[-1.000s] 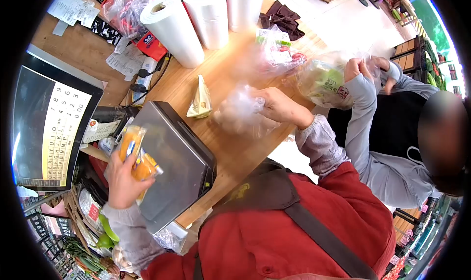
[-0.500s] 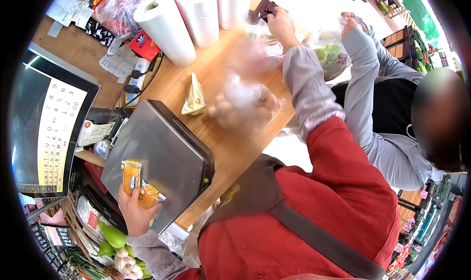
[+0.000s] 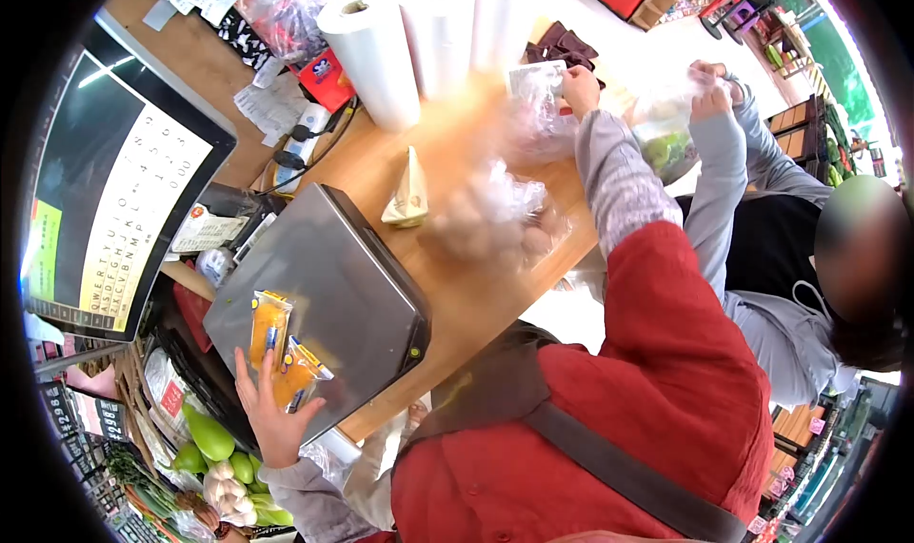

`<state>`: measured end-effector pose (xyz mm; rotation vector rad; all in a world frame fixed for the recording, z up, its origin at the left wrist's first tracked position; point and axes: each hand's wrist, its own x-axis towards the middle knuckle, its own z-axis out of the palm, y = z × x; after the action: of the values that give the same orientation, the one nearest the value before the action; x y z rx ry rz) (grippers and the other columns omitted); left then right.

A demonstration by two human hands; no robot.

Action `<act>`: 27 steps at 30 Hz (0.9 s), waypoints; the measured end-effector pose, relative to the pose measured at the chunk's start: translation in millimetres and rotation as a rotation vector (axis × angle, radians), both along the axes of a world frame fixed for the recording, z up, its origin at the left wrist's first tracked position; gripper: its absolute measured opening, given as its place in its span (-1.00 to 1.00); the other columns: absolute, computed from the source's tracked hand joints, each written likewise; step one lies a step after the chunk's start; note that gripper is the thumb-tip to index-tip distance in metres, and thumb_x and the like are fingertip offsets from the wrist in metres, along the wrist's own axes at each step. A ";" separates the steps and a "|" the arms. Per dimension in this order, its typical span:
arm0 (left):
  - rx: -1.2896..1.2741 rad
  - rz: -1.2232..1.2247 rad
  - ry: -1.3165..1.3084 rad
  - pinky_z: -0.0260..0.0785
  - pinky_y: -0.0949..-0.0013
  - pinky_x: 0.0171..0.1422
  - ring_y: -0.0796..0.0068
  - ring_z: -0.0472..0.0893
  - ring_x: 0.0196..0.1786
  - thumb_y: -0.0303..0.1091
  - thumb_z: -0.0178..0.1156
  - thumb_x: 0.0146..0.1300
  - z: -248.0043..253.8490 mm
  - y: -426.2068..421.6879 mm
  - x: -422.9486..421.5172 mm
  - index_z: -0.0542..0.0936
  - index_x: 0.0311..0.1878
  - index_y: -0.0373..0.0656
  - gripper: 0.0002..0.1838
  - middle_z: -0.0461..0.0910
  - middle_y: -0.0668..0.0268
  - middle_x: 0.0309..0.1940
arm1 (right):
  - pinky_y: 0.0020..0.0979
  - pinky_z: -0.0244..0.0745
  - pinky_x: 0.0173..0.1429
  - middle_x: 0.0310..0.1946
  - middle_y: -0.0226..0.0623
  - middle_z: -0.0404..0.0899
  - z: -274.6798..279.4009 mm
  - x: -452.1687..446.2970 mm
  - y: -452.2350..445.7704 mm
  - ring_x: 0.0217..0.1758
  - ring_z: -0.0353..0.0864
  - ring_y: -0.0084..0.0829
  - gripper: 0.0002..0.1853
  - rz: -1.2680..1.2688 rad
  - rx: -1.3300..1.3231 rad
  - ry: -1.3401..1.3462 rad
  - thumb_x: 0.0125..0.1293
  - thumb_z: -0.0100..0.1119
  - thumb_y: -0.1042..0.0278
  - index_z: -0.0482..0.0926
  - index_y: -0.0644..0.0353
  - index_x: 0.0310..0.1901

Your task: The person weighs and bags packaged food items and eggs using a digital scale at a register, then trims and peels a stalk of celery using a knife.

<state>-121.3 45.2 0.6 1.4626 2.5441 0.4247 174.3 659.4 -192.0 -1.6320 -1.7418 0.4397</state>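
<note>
Left grip spreads wide at 2 packets; right grip touches bag, hold unclear; screen reads "QWERTY".

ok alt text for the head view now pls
Left hand open at two wrapped yellow packets on a metal platform; right hand at a clear plastic bag on a wooden counter. To the right, a person in grey holds another bag; three white rolls stand at the back.

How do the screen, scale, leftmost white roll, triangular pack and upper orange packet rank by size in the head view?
Largest to smallest, as they look:
1. Screen and scale: too close to rank.
2. White roll.
3. Triangular pack and orange packet: much alike, so unranked.
</note>
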 end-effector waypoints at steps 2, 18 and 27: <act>0.019 0.027 0.002 0.00 0.00 0.42 -0.13 0.09 0.42 -0.22 0.55 -0.44 8.1 1.8 4.2 0.33 0.31 -0.02 0.05 0.00 -0.06 0.43 | -0.31 0.46 -0.01 -0.24 -0.14 0.64 16.3 -10.1 -12.3 -0.15 0.63 -0.23 -0.78 0.073 0.297 0.099 0.25 0.15 0.25 0.58 0.25 -0.25; 0.275 -0.022 0.072 0.04 0.02 0.43 -0.10 0.14 0.41 -0.07 0.47 -0.18 40.0 -11.8 29.1 0.36 0.25 -0.17 -0.12 0.08 -0.01 0.41 | -0.50 0.59 -0.36 -0.16 -0.29 0.54 136.3 -54.9 -175.8 -0.28 0.56 -0.35 -0.68 1.053 -1.242 1.677 0.27 0.15 0.13 0.51 0.13 -0.04; 0.381 -0.052 0.061 0.13 0.09 0.39 -0.06 0.22 0.37 -0.23 0.47 -0.13 45.1 -28.9 38.9 0.38 0.23 -0.16 -0.21 0.14 0.01 0.37 | -0.28 0.58 -0.28 -0.25 -0.28 0.54 140.8 -79.7 -208.3 -0.30 0.54 -0.31 -0.69 1.319 -1.278 1.430 0.28 0.10 0.08 0.53 0.11 -0.10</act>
<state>-82.4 16.2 45.6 1.6814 2.5647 0.9114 94.6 451.1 -51.2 0.0588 -0.9138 2.7699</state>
